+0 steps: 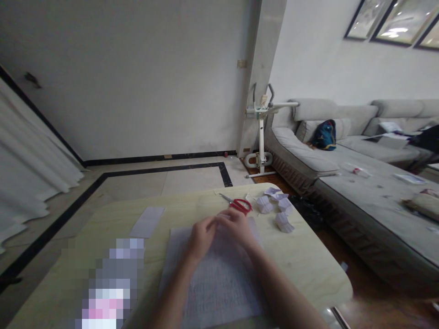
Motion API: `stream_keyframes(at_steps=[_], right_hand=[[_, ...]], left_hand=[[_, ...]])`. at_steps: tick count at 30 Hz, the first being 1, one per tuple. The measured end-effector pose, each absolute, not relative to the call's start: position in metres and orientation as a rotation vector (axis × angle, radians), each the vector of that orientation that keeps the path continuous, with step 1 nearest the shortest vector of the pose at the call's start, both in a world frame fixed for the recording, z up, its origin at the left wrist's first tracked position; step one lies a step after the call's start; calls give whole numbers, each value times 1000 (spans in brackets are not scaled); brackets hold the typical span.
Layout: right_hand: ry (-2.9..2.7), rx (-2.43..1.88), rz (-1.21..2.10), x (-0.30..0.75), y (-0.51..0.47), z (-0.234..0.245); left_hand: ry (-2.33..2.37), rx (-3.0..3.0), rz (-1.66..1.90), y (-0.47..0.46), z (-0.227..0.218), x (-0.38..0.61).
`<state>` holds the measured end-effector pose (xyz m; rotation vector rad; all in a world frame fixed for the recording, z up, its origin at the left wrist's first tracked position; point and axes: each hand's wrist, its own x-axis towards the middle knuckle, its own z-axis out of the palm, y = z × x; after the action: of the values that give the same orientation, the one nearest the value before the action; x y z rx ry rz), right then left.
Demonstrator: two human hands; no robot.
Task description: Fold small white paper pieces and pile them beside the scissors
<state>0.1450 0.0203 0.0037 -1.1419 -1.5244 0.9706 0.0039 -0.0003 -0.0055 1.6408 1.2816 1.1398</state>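
My left hand (202, 234) and my right hand (237, 226) meet over a large sheet of paper (219, 288) covered in lines of writing. Fingers of both hands are bent and pressed together at the tips. A thin pale edge shows between them, but the hands hide most of it and I cannot tell what it is. Just beyond my right hand lies a pair of scissors (242, 205) with red handles, its blades pointing away to the left. Several folded or crumpled pieces of paper (284, 221) sit to the right of the scissors.
A blank paper strip (148, 221) lies on the left of the pale wooden table (308, 274). A blurred-out patch (108, 283) covers something at the near left. Past the table are an exercise machine (261, 137) and a grey sofa (356, 183) with a blue bag (325, 135).
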Motion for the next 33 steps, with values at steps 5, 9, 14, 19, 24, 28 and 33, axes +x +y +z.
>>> stream_keyframes(at_steps=[5,9,14,19,24,28,33], right_hand=[[-1540,-1132,936,146,21,1],[-1520,-1136,929,143,20,0],[-1537,-1171,900,139,19,0],[-1518,-1193,933,140,19,1],[-1437,-1185,954,140,20,0],[-1391,-1189,968,141,21,0],[-1415,-1202,912,145,21,2]], left_hand=[[1294,1699,1168,-2,-7,6],[1304,1709,1187,-1,-7,6],[1335,1711,1203,-1,-7,5],[1346,1667,1196,0,-8,5],[1314,1643,1145,0,-10,5],[1319,1643,1139,1,-9,4],[1341,1686,1138,0,-9,5]])
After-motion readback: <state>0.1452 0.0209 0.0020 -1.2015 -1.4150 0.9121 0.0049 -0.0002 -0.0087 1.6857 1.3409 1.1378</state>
